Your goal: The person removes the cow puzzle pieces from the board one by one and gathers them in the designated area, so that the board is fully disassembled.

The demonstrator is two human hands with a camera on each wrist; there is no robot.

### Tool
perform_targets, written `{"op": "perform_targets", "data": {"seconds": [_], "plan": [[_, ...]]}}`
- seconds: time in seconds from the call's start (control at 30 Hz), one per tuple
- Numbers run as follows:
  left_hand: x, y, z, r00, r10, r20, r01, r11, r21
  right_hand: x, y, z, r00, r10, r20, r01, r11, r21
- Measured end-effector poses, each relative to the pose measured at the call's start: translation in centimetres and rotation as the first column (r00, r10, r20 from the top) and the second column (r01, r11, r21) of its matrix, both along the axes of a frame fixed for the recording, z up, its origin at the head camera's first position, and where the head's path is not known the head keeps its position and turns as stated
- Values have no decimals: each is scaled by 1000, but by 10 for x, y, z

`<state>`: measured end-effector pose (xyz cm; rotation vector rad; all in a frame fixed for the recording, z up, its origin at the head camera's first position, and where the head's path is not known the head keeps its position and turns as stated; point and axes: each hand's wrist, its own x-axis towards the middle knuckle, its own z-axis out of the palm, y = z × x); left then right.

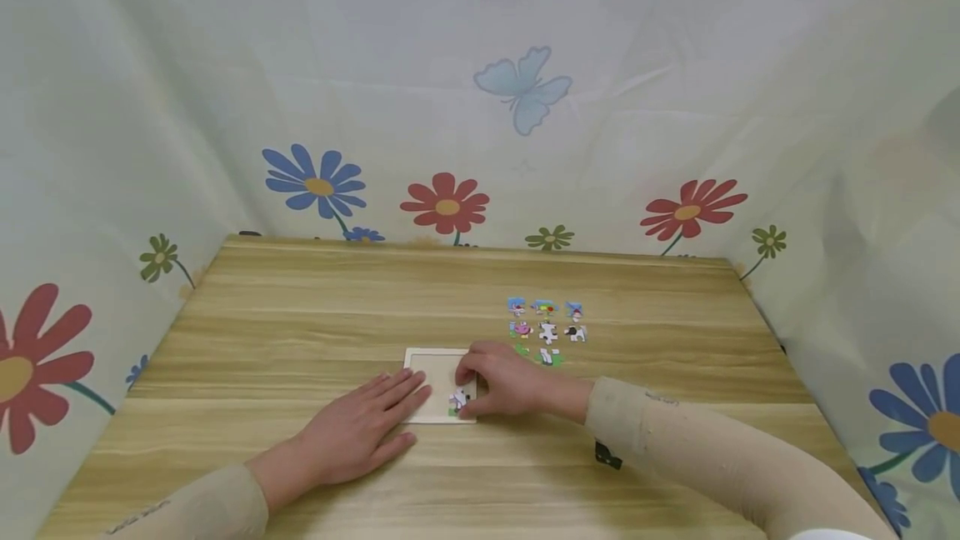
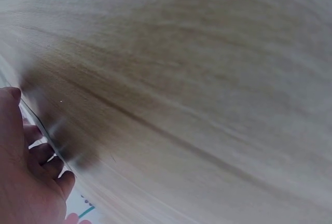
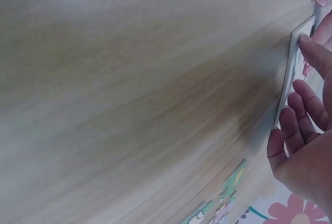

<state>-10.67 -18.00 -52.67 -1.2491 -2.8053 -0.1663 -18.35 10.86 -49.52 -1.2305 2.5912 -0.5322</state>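
A shallow wooden puzzle tray [image 1: 429, 352] lies on the table, with one puzzle piece [image 1: 458, 400] in its lower right corner showing white, pink and green. My right hand [image 1: 510, 379] reaches over the tray's right rim, its thumb and bent forefinger around that piece. In the right wrist view the right hand's thumb [image 3: 316, 55] lies at the tray's edge [image 3: 288, 68], and the other fingers curve loosely. My left hand [image 1: 358, 426] rests with straight fingers across the tray's left edge. Most of the tray is out of sight in the left wrist view.
Loose puzzle pieces [image 1: 547, 332] lie in rows on the table [image 1: 322, 298] beyond the right hand. A small black object [image 1: 607, 455] shows under the right forearm. Cloth walls [image 1: 420, 107] printed with flowers enclose the table's back and sides.
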Motion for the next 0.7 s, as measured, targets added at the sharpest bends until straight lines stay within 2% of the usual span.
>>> {"op": "perform_targets", "data": {"seconds": [0.27, 0.53, 0.7], "plan": [[1, 0, 2, 1000, 6, 7, -6, 1000, -4, 0, 0, -2, 998, -17, 53, 18, 1000, -23], [0, 1, 4, 999, 8, 44, -7, 1000, -15, -1, 0, -3, 993, -18, 117, 27, 997, -79], [1, 1, 3, 999, 6, 34, -5, 1000, -23, -1, 0, -5, 977, -24, 213, 52, 991, -127]]}}
